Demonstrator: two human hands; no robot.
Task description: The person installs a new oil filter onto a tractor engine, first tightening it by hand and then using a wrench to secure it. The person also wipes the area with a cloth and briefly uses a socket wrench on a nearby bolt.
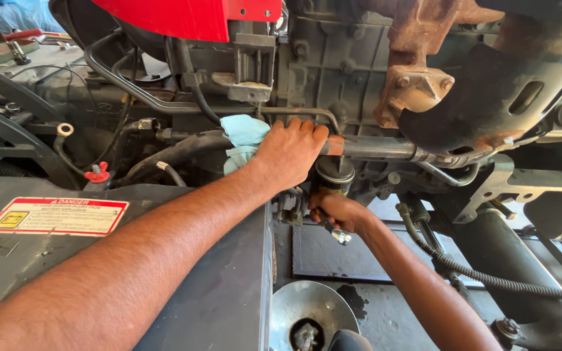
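In the head view, the left hand (289, 151) was seen closed over a dark horizontal pipe (375, 147), its fingers curled across the top of it, with a crumpled light-blue rag (242, 138) bunched just beside the thumb side of the hand; whether the rag was pinched by the hand or merely pressed against it could not be told. The right hand (335, 211) was seen below and slightly right of the left one, clenched into a fist around a metal wrench (337, 233), of which only the shiny lower end was shown past the fingers.

The wrench was held on a slant, its long axis running from the upper left, hidden in the fist, down to the lower right, where the bright chromed end pointed. What its hidden end met could not be made out.

Between the two hands, a dark cylindrical filter (333, 176) was seen standing upright, just under the pipe and just above the right hand's knuckles.

Below the right hand, a round metal funnel (285, 313) was set, smeared with dark oil around its centre. To the left of the left forearm, a flat dark cover bearing a red-and-white warning label (55, 216) was seen.
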